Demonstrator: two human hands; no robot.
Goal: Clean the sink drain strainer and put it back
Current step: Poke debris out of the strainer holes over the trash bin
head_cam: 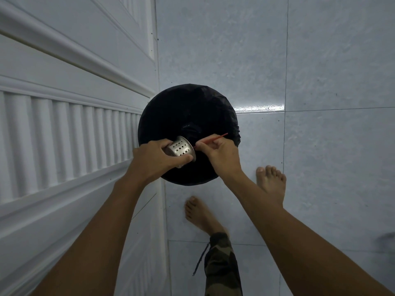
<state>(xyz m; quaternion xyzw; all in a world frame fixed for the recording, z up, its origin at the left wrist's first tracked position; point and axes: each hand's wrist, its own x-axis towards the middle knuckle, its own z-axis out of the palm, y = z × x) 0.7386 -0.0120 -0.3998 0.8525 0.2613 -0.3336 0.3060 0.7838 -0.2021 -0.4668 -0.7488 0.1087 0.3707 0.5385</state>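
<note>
A metal sink strainer [181,148], cup-shaped with rows of round holes in its wall, lies on its side in my left hand [155,160], whose fingers and thumb curl round it. My right hand [220,153] pinches a thin red stick [213,139], and the stick's near tip touches the strainer's rim. Both hands hover over the near part of a round bin lined with a black bag [183,116].
The bin stands on a pale tiled floor [320,82] against white panelled cabinet doors [74,103] on the left. My bare feet [271,178] stand just behind the bin, one trouser leg in camouflage cloth [222,263].
</note>
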